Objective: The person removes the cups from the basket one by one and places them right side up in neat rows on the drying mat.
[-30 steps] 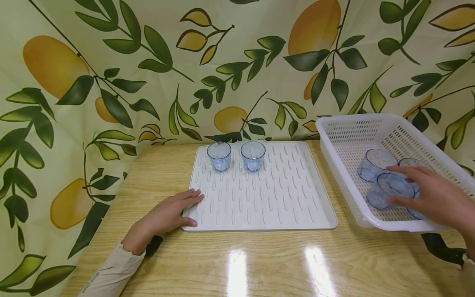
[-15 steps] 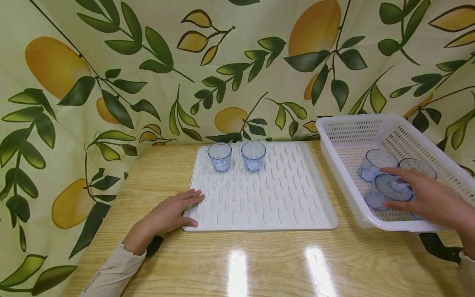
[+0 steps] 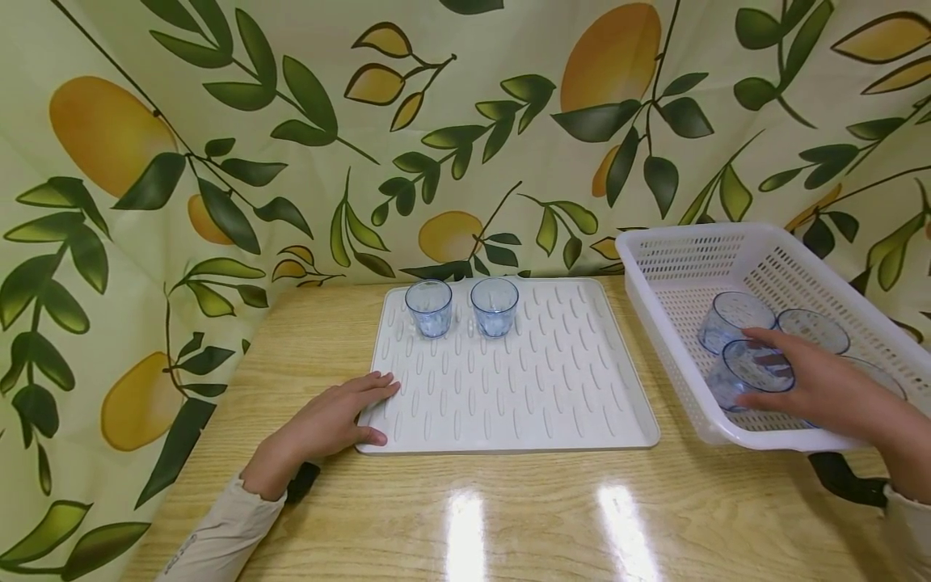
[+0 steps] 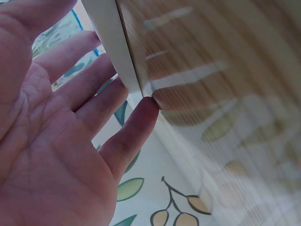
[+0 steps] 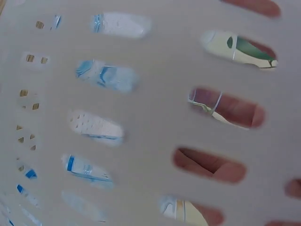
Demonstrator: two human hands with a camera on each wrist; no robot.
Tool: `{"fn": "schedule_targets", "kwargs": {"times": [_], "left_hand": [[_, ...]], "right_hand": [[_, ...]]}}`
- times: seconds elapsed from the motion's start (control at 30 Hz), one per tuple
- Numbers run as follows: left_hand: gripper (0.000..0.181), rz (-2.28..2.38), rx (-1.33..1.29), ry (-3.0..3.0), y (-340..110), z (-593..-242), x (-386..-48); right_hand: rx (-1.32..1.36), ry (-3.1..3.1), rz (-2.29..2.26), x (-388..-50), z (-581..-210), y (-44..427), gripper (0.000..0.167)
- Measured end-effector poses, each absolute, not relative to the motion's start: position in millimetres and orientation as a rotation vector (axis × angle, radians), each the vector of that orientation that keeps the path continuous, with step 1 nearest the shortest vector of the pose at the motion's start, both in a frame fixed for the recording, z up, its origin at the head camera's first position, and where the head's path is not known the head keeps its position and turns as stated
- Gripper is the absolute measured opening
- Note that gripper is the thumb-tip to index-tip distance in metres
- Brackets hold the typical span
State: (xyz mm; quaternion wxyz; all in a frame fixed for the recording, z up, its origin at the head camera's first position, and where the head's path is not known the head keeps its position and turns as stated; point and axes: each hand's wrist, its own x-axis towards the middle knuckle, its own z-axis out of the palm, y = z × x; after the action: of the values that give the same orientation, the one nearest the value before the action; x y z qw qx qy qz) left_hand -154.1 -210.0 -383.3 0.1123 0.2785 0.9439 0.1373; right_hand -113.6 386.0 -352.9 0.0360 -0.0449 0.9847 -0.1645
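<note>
My right hand [image 3: 836,384] grips a blue-tinted glass tumbler [image 3: 752,376] at its rim, thumb on the near side and fingers on the far side. This tumbler is inside the white plastic basket [image 3: 650,303], slightly tilted. In the right wrist view the basket's slotted wall [image 5: 155,117] covers most of the hand. My left hand [image 3: 320,420] rests with extended fingers on the left front corner of the white drying mat [image 3: 502,396]; in the left wrist view its fingers [image 4: 134,132] lie along the mat's edge. Two blue tumblers, one left [image 3: 429,309] and one right [image 3: 494,309], stand on the mat's back left.
Several more tumblers are in the basket, among them one at its back left [image 3: 736,315] and one behind my right hand [image 3: 815,327]. The basket stands right of the mat on the wooden table [image 3: 538,517]. A fruit-patterned cloth [image 3: 451,121] hangs behind.
My right hand has moved a little left inside the basket, and the gripped tumbler has shifted left with it, away from its neighbours. My left hand has stayed on the mat's corner.
</note>
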Motion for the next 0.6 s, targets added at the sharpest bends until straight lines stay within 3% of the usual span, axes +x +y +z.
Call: {"fn": "schedule_targets", "kwargs": {"times": [0.6], "left_hand": [[0.076,0.400,0.811,2.775,-209.3,-384.8,-154.5]], "right_hand": [[-0.123,3.116,-0.649,-112.3,-348.2,378.7,0.103]]}}
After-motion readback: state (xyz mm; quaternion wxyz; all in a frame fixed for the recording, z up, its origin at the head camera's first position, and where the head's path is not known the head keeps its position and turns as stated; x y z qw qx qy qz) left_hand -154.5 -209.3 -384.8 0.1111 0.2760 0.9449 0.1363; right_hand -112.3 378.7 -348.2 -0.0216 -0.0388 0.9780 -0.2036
